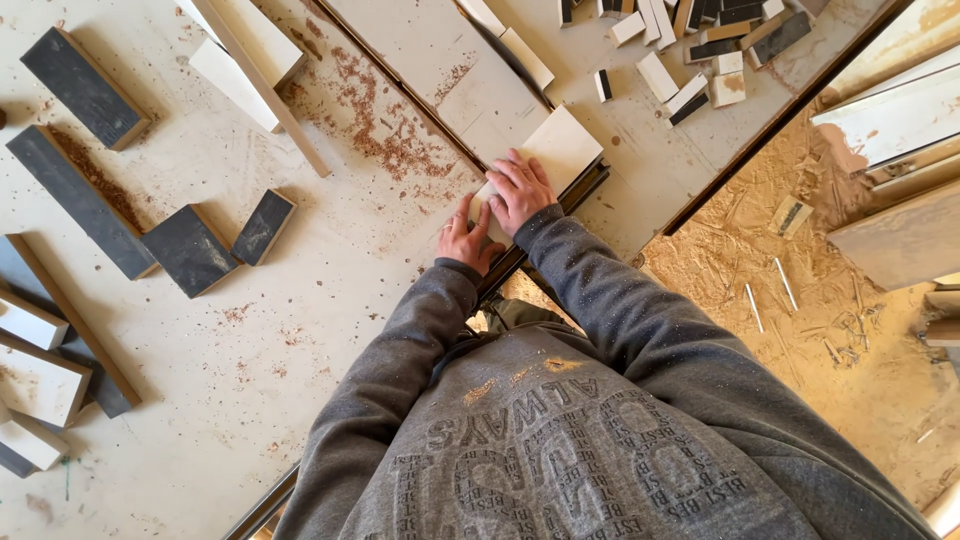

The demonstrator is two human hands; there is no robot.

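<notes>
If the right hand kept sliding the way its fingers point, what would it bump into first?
The right hand lies flat on a pale board, fingers pointing up the bench. Straight on, past the board's far edge, it would probably reach the pile of small offcuts first, though depth is hard to judge.

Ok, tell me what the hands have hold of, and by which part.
Both hands press flat on a pale board piece at its near end: right hand on top, left hand at the near corner. Nothing is lifted.
</notes>
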